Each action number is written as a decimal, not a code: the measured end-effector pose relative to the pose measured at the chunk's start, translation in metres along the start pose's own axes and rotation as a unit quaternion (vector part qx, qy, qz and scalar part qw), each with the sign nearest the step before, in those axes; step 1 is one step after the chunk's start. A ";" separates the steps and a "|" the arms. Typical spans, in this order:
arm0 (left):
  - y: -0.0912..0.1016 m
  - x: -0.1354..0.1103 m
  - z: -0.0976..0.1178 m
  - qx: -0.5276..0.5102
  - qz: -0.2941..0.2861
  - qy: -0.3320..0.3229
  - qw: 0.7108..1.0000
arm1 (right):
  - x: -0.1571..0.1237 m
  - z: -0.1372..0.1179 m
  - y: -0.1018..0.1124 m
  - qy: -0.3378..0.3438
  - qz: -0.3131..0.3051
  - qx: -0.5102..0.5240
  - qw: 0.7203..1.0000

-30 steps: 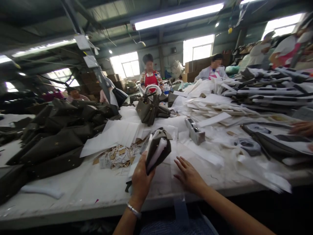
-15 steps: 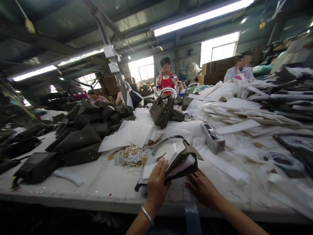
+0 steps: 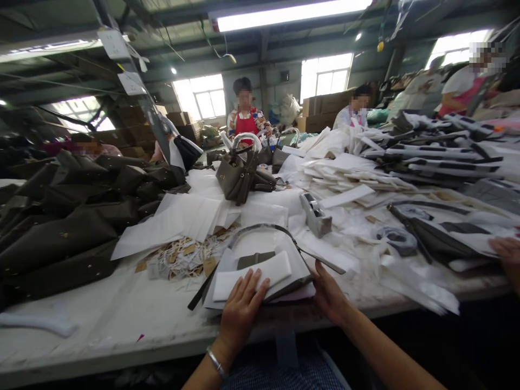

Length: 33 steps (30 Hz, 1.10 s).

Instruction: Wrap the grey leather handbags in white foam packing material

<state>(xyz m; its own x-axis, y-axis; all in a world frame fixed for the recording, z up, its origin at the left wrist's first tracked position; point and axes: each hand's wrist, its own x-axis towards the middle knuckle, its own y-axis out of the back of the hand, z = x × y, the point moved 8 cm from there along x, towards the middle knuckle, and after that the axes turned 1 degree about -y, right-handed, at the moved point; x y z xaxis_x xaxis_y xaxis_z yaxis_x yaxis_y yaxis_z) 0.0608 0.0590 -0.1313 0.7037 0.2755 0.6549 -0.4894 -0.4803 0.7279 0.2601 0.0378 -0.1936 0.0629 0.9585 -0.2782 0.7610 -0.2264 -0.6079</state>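
Note:
An olive-green bag [image 3: 255,259] wrapped in white sheets lies flat at the near edge of the white table [image 3: 122,319], its strap [image 3: 264,229] arching behind it. A white foam strip [image 3: 252,277] lies across the bag. My left hand [image 3: 240,310] rests flat on the strip with fingers spread. My right hand [image 3: 328,295] grips the bag's right edge, fingers curled round it.
A heap of olive-green bags [image 3: 69,216] fills the left. Paper tags [image 3: 182,259] and white sheets [image 3: 190,216] lie behind the bag. A tape dispenser [image 3: 315,214] and an upright handbag [image 3: 238,176] stand further back. Other people work across the table; another person's hand [image 3: 507,254] is at right.
The bag went from being held upright in my left hand to lying flat on the table. My left hand now presses on it and my right hand holds its right edge.

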 end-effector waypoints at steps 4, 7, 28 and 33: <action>0.001 0.002 0.001 -0.011 0.008 -0.010 1.000 | -0.012 -0.005 -0.003 0.009 -0.004 0.045 0.999; -0.003 0.007 0.003 -0.020 0.011 -0.024 0.999 | -0.011 0.002 0.006 -0.014 0.029 0.048 0.998; -0.038 0.013 0.006 -0.012 -0.041 -0.077 0.996 | 0.120 -0.117 0.001 0.103 0.153 -0.715 0.674; -0.036 0.012 0.000 -0.006 -0.030 -0.086 0.996 | 0.152 -0.108 0.010 0.006 0.166 -0.761 0.628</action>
<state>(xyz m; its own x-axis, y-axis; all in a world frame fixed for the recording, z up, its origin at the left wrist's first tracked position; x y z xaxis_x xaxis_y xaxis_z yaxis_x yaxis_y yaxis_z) 0.0867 0.0798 -0.1501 0.8096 0.1562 0.5658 -0.4485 -0.4570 0.7681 0.3468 0.1996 -0.1620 0.3798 0.9053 -0.1905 0.4397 0.0045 0.8981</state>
